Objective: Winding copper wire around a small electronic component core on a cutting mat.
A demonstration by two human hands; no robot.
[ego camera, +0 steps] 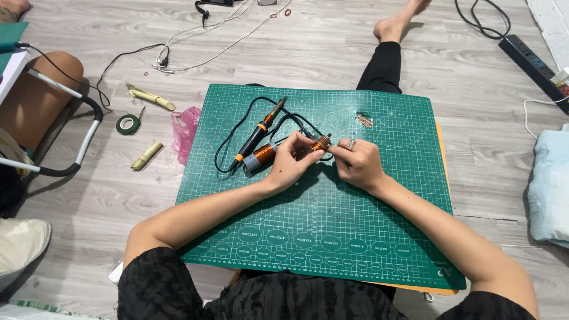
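A mat point(355, 237) is lying on the floor point(296, 47) in front of the person. On the mat, the left hand point(290, 163) and right hand point(355, 163) are meeting near its middle, both touching a small part point(320, 142) between them. Just left of the left hand a wire spool point(261, 156) is lying, with a soldering iron point(258, 133) beside it, reaching toward the far edge. Left of the mat, a bag point(185, 131), a tape roll point(127, 124) and two sticks point(151, 97) are lying on the floor. Far right, a power strip point(533, 62) is lying.
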